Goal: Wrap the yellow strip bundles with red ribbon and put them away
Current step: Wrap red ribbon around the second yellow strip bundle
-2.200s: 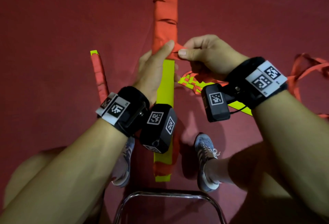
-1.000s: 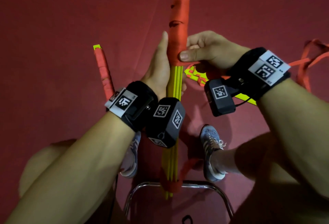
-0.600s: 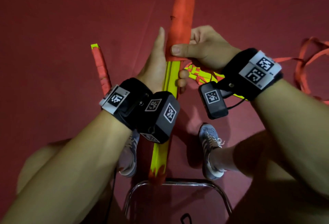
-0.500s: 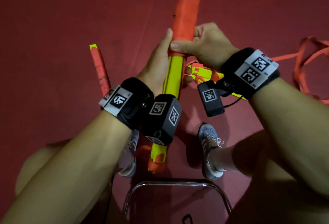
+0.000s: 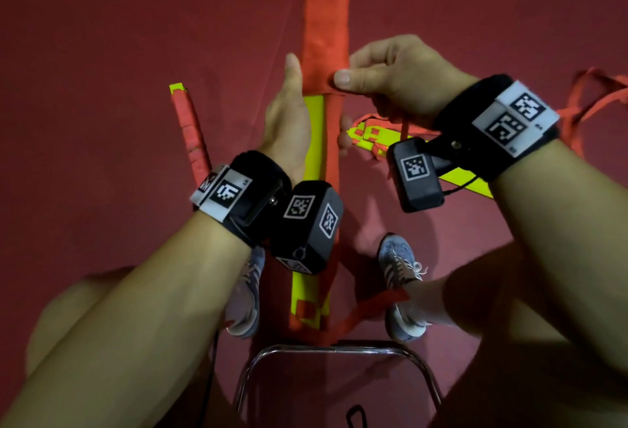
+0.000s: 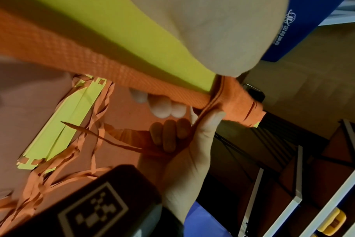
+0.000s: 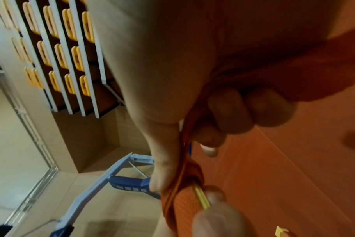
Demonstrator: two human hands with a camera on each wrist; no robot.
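If the left hand [image 5: 289,122] lets its hold go soft, the yellow strip bundle [image 5: 314,135], held between both hands, could twist — and if the right hand [image 5: 397,77] lets its thumb slip, the last turn of red ribbon [image 5: 326,26] could go slack. On the bundle's left the left thumb lies straight up, fingers curled round the bare yellow part. On its right the right thumb pins the ribbon's edge down, other fingers curled on loose ribbon.
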